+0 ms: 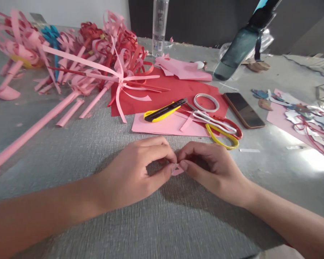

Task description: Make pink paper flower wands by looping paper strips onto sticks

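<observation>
Between my two hands is a small pink paper piece [177, 170], pinched at both sides and mostly covered by fingers. My left hand [148, 163] is closed, with thumb and index fingertip on its left end. My right hand [209, 165] pinches the right end the same way. Just beyond the hands lie a yellow-and-black box cutter [166, 110] and scissors [223, 136] with red and yellow handles. Both rest on pink paper sheets [143, 126] and a red sheet [124, 104]. A roll of white tape [206, 103] sits beside the scissors.
Pink and red curled paper flowers [124, 39] with rolled stems pile up at the back left. A phone [244, 109] lies at the right, near paper scraps and red string [307, 126]. A clear bottle [160, 28] and a tilted dark bottle [237, 50] are at the back.
</observation>
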`<state>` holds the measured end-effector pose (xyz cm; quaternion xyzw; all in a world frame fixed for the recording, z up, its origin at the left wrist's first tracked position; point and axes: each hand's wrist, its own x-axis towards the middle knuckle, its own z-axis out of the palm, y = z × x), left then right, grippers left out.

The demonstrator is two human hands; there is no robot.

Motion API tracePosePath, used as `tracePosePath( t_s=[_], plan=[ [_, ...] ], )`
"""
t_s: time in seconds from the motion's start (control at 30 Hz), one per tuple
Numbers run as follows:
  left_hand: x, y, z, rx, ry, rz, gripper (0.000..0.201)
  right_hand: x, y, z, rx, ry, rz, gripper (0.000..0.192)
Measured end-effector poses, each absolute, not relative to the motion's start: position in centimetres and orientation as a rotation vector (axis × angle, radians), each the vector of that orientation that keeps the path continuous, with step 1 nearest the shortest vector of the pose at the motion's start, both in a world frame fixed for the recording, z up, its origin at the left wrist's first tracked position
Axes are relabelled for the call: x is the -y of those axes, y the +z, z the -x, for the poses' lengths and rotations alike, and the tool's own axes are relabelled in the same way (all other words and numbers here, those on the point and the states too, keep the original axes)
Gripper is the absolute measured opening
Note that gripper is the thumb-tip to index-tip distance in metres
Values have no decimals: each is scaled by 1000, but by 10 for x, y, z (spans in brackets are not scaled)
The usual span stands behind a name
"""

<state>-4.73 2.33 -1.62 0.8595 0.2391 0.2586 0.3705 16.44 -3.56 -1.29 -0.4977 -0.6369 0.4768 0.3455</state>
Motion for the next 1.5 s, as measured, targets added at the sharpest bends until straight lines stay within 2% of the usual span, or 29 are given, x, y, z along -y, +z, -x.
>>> tracePosePath(
  t_s=[0.17,0.4,0.77,1.2,1.5],
  plan=[
    [-20,-17,48,-599,781,-2376,9,37,-12,-162,1729,1179,1316,7],
    [-16,-16,50,-493,913,-2587,11,41,-13,-162,1566,1376,1272,3],
    [-15,-16,51,-513,876,-2576,7,44,-13,-162,1510,1450,1261,8],
    [-15,-16,53,-597,869,-2533,7,33,-11,-164,1609,1384,1219,10],
    [-23,-18,48,-783,915,-2302,10,16,-14,-155,1609,1195,1158,12]
  ],
)
